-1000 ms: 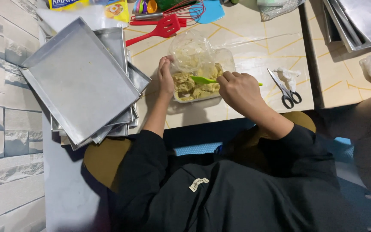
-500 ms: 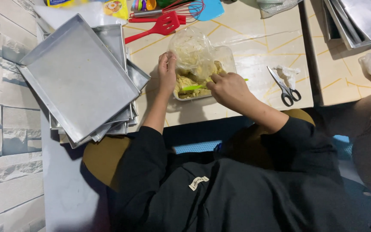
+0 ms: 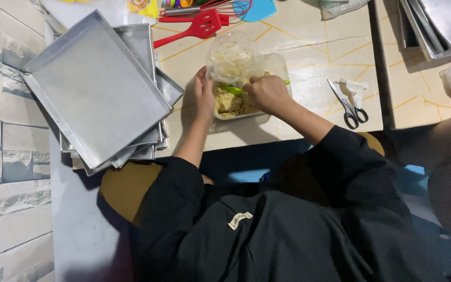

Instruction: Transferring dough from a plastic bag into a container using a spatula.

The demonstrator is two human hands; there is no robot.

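From the head camera, a clear plastic container (image 3: 251, 107) sits on the tabletop (image 3: 309, 42) and holds a lumpy mass of pale yellow dough (image 3: 229, 103), which fills its left part. A crumpled clear plastic bag (image 3: 233, 57) stands in the far part of the container, just beyond the fingertips of both hands.

A green utensil (image 3: 233, 90) lies over the dough with its long axis running roughly left to right; its green end points toward the left hand and the other end disappears into the right fist.

The left hand (image 3: 203, 96) lies flat against the container's left wall, fingers straight and together, pointing away from the body, touching the wall and the bag's edge without closing on anything. The right hand (image 3: 268, 94) hovers over the container with its fingers curled tight round the utensil's handle, knuckles up, the forearm coming in from the lower right in a black sleeve (image 3: 351, 167).

To the left of the left hand's fingers, well apart, a stack of metal baking trays (image 3: 95, 89) lies tilted askew. Beyond the fingertips lies a red slotted spatula (image 3: 199, 27), near the bag. To the right of the right hand, apart from it, lie scissors (image 3: 346, 104) with black handles, beside a scrap of white plastic (image 3: 355, 86).
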